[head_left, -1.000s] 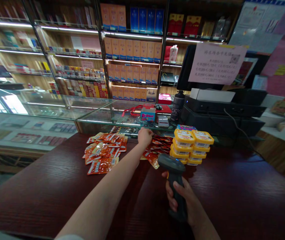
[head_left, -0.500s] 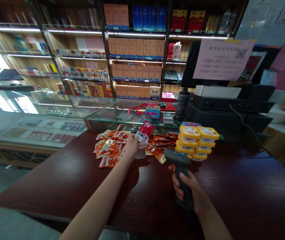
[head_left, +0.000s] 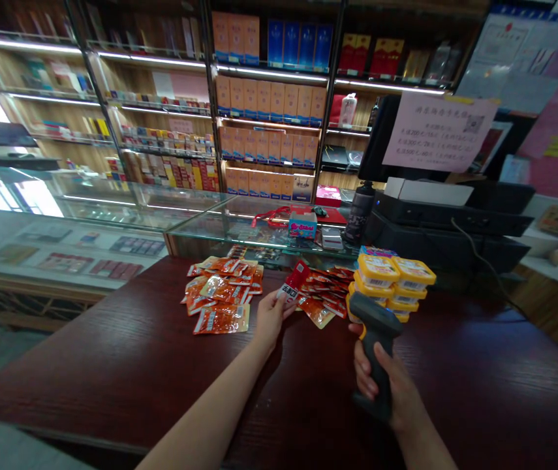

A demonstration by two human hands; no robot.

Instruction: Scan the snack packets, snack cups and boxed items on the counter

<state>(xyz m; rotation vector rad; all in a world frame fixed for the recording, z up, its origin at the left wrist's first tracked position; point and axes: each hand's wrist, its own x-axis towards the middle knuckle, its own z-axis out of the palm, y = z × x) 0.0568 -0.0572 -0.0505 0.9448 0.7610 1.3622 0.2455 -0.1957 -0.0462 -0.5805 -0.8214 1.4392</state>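
Pinched in my left hand (head_left: 273, 320) is a small red and white packet (head_left: 294, 282), tilted above the counter. My right hand (head_left: 386, 378) is wrapped round the grip of a dark barcode scanner (head_left: 377, 326), its head pointing up and away from me. To the left of my left hand lies a loose pile of orange snack packets (head_left: 222, 287). More orange packets (head_left: 325, 294) are heaped just beyond and right of the red one. Behind the scanner head stand stacked yellow-lidded tubs (head_left: 391, 274), partly hidden by it.
A dark wooden counter (head_left: 161, 365) spreads before me. Behind it runs a glass display case (head_left: 200, 225) with a small blue and pink box (head_left: 303, 225) on top. At right are a black bottle (head_left: 359, 212) and a monitor bearing a paper sign (head_left: 440, 134). Shelves of boxes line the wall.
My left hand has drawn the red packet right and nearer to me, away from the left pile. My right hand has shifted the scanner slightly right. The view has moved a little.
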